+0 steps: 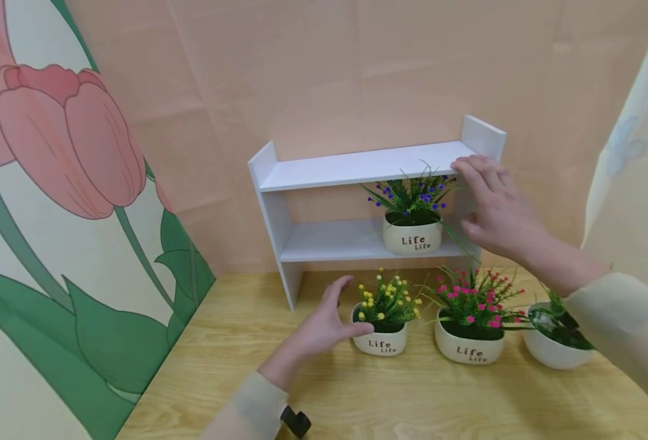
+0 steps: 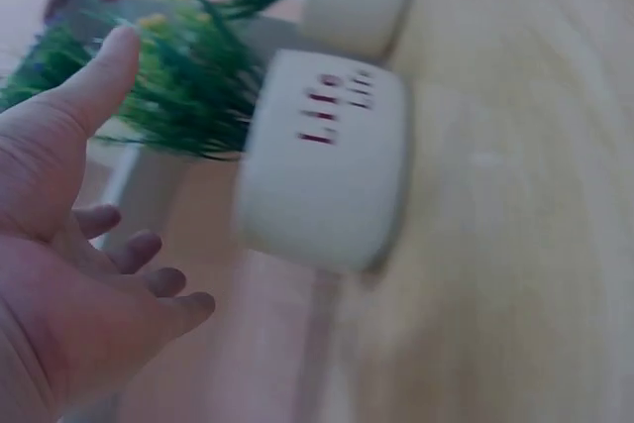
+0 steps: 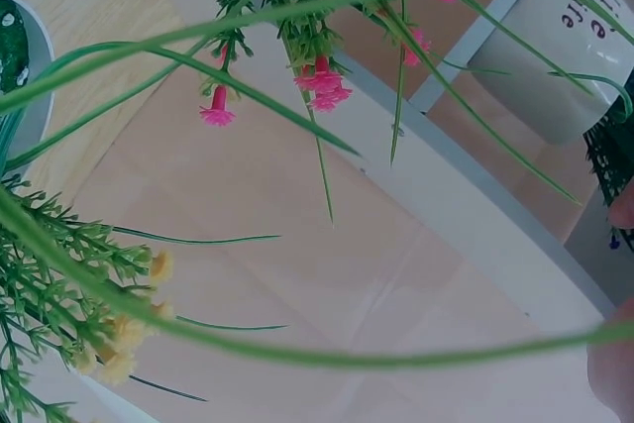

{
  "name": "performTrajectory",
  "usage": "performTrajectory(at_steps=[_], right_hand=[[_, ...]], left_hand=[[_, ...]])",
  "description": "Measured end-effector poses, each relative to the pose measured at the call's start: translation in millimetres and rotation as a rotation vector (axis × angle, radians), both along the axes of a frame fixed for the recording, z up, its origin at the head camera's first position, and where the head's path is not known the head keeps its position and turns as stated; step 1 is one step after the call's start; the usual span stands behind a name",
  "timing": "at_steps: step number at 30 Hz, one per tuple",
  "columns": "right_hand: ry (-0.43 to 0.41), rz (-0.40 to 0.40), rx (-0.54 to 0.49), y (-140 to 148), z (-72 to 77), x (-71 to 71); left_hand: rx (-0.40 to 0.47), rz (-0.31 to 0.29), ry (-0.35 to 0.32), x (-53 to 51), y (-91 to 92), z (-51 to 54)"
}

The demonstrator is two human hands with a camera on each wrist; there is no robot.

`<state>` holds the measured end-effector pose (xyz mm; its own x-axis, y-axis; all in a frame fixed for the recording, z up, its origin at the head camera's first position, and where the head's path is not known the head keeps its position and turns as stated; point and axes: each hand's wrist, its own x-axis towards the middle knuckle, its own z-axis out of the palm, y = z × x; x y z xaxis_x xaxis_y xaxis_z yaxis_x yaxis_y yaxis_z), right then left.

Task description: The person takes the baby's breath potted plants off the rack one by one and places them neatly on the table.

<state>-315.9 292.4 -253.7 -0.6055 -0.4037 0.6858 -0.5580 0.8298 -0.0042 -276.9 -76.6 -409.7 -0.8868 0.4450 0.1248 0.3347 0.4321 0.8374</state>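
A white oval pot of yellow flowers (image 1: 380, 343), lettered "Life", stands on the wooden table. Beside its left side is my left hand (image 1: 324, 327), thumb and fingers spread, holding nothing. The left wrist view also has this pot (image 2: 327, 160), with a gap between it and the hand's fingers. My right hand (image 1: 497, 205) has its fingertips at the front edge of the upper shelf near its right end; the thumb hangs lower. Just left of that hand, a pot with blue-purple flowers (image 1: 412, 237) sits on the lower shelf of the white rack (image 1: 332, 239).
A pot of pink flowers (image 1: 469, 348) stands right of the yellow one, its long grass blades reaching upward. Further right is a white bowl-shaped pot (image 1: 557, 354), partly behind my right sleeve. A tulip-printed panel (image 1: 76, 140) borders the table's left side.
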Motion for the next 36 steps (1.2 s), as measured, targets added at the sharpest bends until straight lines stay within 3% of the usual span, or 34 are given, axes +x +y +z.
performTrajectory(at_steps=[8, 14, 20, 27, 36], right_hand=[[-0.008, -0.008, 0.002, 0, 0.3, -0.4], [-0.019, -0.016, 0.006, 1, -0.2, -1.6], [0.000, -0.005, 0.004, 2, -1.1, -3.2], [0.028, 0.017, 0.004, 1, -0.3, -2.8], [0.023, 0.011, 0.007, 1, -0.3, -1.3]], left_hand=[[0.006, 0.037, 0.104, 3.8, -8.2, 37.1], [-0.012, 0.062, 0.137, -2.1, -6.9, 56.1], [-0.021, 0.108, 0.168, -16.1, 1.4, 70.6], [0.004, 0.115, 0.178, -34.9, 21.9, 87.1], [0.024, 0.116, 0.177, -61.8, 52.3, 98.8]])
